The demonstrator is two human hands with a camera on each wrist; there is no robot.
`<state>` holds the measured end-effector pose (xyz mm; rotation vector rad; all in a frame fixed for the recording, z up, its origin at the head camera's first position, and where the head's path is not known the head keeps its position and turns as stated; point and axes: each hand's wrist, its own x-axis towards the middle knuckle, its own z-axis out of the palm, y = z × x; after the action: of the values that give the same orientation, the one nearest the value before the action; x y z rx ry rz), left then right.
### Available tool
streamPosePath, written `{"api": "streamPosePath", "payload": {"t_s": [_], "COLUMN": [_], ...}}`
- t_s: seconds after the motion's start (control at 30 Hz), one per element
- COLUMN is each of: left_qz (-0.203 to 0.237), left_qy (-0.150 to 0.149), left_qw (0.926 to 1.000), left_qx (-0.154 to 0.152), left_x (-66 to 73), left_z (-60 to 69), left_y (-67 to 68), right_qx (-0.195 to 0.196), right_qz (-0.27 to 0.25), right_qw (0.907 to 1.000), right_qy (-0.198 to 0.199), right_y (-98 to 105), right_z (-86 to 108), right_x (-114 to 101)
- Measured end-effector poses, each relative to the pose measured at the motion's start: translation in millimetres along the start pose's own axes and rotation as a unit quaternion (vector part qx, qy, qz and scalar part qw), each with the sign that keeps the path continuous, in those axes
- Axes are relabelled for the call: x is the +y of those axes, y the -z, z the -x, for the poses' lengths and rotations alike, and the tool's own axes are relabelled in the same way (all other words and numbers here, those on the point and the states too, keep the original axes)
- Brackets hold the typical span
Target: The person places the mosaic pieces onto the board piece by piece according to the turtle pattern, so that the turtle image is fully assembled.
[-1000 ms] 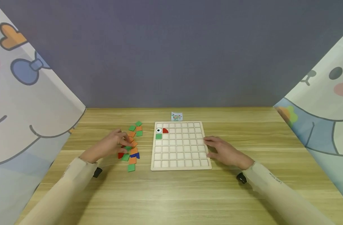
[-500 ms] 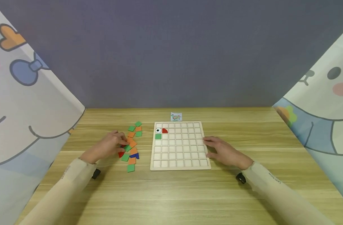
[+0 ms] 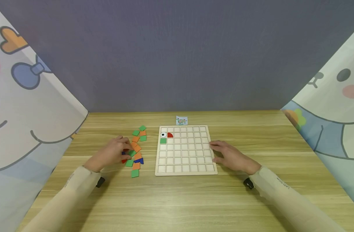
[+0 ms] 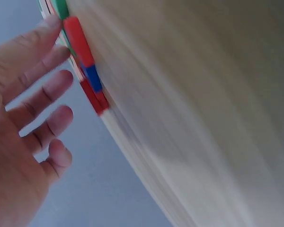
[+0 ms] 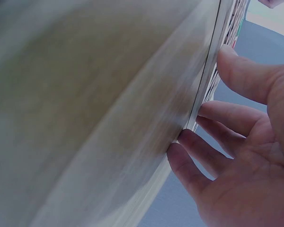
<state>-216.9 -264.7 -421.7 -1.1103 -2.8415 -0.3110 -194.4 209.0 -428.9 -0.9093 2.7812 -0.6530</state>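
Observation:
In the head view, my left hand (image 3: 112,150) is over the left side of a loose heap of flat coloured tiles, its fingers bent down among them. Around its fingertips lie orange tiles (image 3: 137,148), green tiles (image 3: 129,163), a red piece (image 3: 124,160) and a blue piece (image 3: 139,160). The left wrist view has the thumb at a green tile (image 4: 60,8) and the other fingers spread loosely, gripping nothing visible. My right hand (image 3: 230,156) rests with extended fingers against the right edge of a pale wooden grid board (image 3: 185,153).
On the board's upper left sit a white eye tile (image 3: 163,134), a red quarter-round tile (image 3: 170,135) and a green square (image 3: 163,140). A small picture card (image 3: 181,120) lies behind the board. A grey wall panel (image 3: 177,58) rises at the table's back edge.
My left hand shifts slightly among the tiles, and a bit of blue now shows under its fingers beside the red piece. The right hand stays at the board's edge.

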Motion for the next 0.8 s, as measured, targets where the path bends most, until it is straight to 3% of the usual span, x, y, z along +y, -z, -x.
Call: {"api": "streamPosePath", "payload": {"t_s": [0.33,0.47,0.57,0.63,0.73,0.8], "left_qz": [0.036,0.043,0.04,0.034,0.015,0.001], "left_qy": [0.056,0.07,0.058,0.035,-0.004,-0.023], "left_qw": [0.9969,0.9956,0.9972,0.9988,0.9986,0.9979], "left_qx": [-0.042,-0.045,-0.024,0.009,0.051,0.06], "left_x": [12.7,15.0,15.3,16.1,20.6,26.7], "left_z": [-7.0,-8.3,-11.7,-16.5,-28.2,-39.8], "left_y": [0.7,2.2,2.2,2.2,3.3,5.0], "right_qx": [0.0,0.0,0.001,0.002,0.003,0.002], "right_qz": [0.002,-0.001,-0.001,0.0,0.001,0.001], "right_qw": [1.0,1.0,1.0,1.0,1.0,1.0], "right_qy": [-0.006,-0.007,-0.003,0.0,0.002,0.002], "right_y": [-3,-2,-1,-1,0,0], "right_z": [0.8,1.1,1.3,1.3,1.5,1.5], "right_x": [1,0,0,-1,-1,-1]}}
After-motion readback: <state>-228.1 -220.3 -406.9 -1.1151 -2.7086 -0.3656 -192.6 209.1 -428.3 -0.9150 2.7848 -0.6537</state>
